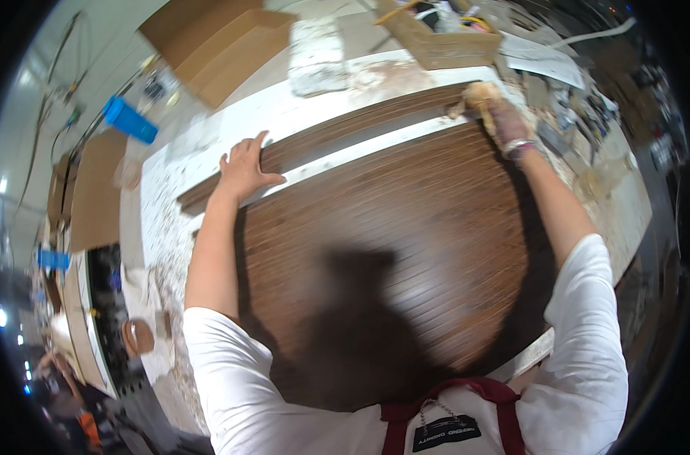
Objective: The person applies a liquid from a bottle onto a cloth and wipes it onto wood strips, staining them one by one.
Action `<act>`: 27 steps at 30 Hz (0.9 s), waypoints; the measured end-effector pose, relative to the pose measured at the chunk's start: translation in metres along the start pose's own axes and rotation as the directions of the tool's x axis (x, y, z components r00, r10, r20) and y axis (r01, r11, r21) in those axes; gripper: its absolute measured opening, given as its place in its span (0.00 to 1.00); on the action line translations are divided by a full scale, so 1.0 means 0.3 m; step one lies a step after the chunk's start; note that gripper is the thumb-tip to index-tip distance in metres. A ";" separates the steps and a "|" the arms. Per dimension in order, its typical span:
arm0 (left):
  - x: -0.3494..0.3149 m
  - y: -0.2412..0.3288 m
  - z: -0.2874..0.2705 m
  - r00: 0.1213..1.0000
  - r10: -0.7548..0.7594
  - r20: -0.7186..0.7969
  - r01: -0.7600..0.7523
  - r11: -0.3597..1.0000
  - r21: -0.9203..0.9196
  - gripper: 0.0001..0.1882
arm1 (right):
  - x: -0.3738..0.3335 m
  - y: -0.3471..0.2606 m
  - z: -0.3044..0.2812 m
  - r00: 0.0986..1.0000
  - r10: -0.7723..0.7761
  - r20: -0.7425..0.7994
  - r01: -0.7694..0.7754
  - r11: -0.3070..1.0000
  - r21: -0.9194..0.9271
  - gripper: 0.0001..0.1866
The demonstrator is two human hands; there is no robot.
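A wide dark brown wood panel (451,227) with fine parallel lines lies in front of me, my shadow across it. Behind it runs a narrow dark brown wood strip (360,121), separated from the panel by a white gap. Near the strip's left end, my left hand (246,168) rests with its fingers spread, holding nothing. At the far right end, my right hand (508,127) is closed on a crumpled tan rag (481,97), which is pressed against the strip. My right fingertips are partly hidden by the rag.
Beyond the white worktable (163,197) are an open cardboard box (216,45), a whitish stained block (317,57) and a wooden tray (455,49) of odds and ends. A blue cup (130,120) stands left. Scraps and tools (576,125) crowd the right edge. Another person (64,379) is far left.
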State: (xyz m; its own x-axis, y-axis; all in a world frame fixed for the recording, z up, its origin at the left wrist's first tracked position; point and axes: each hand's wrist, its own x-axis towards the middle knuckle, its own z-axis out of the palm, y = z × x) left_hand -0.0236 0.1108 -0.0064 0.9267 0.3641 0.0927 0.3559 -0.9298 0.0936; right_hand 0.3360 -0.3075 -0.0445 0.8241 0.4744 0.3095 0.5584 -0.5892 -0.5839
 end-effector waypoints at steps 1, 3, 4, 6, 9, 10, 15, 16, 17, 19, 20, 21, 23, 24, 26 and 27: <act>-0.026 -0.063 -0.050 0.965 -0.186 0.185 0.181 0.982 0.048 0.58 | -0.001 -0.021 -0.002 1.000 0.008 0.008 -0.010 0.967 0.256 0.20; -0.168 -0.262 -0.100 0.909 -0.356 0.217 0.336 0.934 0.125 0.54 | 0.019 -0.215 -0.082 0.982 0.133 0.134 -0.188 0.637 0.748 0.18; -0.214 -0.359 -0.099 0.861 -0.435 0.263 0.409 0.900 0.150 0.53 | 0.026 -0.266 -0.120 0.964 0.168 0.205 -0.265 0.627 0.733 0.17; -0.285 -0.547 -0.031 0.900 -0.393 0.188 0.417 0.901 -0.115 0.44 | 0.014 -0.473 -0.077 0.974 0.081 0.210 -0.224 0.434 0.872 0.18; -0.284 -0.528 0.020 0.949 -0.303 0.086 0.315 0.930 -0.190 0.36 | 0.023 -0.620 0.038 0.968 0.102 0.230 -0.229 0.738 0.634 0.21; -0.286 -0.522 0.024 0.959 -0.273 0.077 0.284 0.934 -0.216 0.36 | 0.009 -0.663 0.097 0.978 0.113 0.176 -0.183 0.869 0.460 0.22; -0.303 -0.464 0.015 0.976 -0.206 0.074 0.219 0.931 -0.291 0.35 | -0.044 -0.855 0.517 0.886 -0.190 0.422 0.341 0.884 -0.318 0.15; -0.295 -0.459 0.010 0.977 -0.203 0.068 0.214 0.928 -0.305 0.35 | -0.116 -0.980 0.596 0.851 -0.354 0.389 0.453 0.869 -0.200 0.15; -0.296 -0.458 0.007 0.980 -0.192 0.053 0.199 0.935 -0.294 0.35 | -0.188 -1.109 0.684 0.787 -0.510 0.347 0.568 0.818 -0.086 0.16; -0.283 -0.473 0.022 0.977 -0.198 0.086 0.214 0.940 -0.266 0.35 | -0.331 -1.394 0.874 0.741 -0.594 0.312 0.603 0.794 0.079 0.16; -0.279 -0.487 0.032 0.973 -0.205 0.107 0.226 0.941 -0.252 0.35 | -0.350 -1.495 0.938 0.654 -0.712 0.256 0.715 0.692 0.099 0.16; -0.271 -0.531 0.056 0.973 -0.212 0.094 0.232 0.900 -0.369 0.35 | -0.361 -1.576 0.956 0.692 -0.582 0.427 0.643 0.766 0.002 0.17; -0.300 -0.516 0.074 0.985 -0.170 -0.017 0.156 0.935 -0.317 0.34 | -0.344 -1.506 0.907 0.687 -0.596 0.417 0.651 0.759 0.013 0.13; -0.325 -0.507 0.049 0.984 -0.159 -0.081 0.130 0.950 -0.283 0.34 | -0.299 -1.447 0.887 0.678 -0.577 0.456 0.644 0.765 0.011 0.14; -0.324 -0.507 0.061 0.980 -0.139 -0.142 0.103 0.966 -0.237 0.34 | -0.225 -1.214 0.773 0.815 -0.490 0.310 0.455 0.872 0.183 0.20; -0.313 -0.488 0.064 0.980 -0.123 -0.154 0.082 0.965 -0.248 0.34 | -0.220 -1.160 0.649 0.826 -0.463 0.322 0.482 0.876 0.022 0.24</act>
State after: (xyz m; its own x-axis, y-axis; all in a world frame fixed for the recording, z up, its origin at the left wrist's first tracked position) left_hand -0.1604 0.2116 -0.0478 0.8463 0.4794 0.2323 0.3895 -0.8543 0.3440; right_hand 0.0690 -0.0064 -0.0078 0.3919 0.8750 0.2843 0.8844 -0.2730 -0.3786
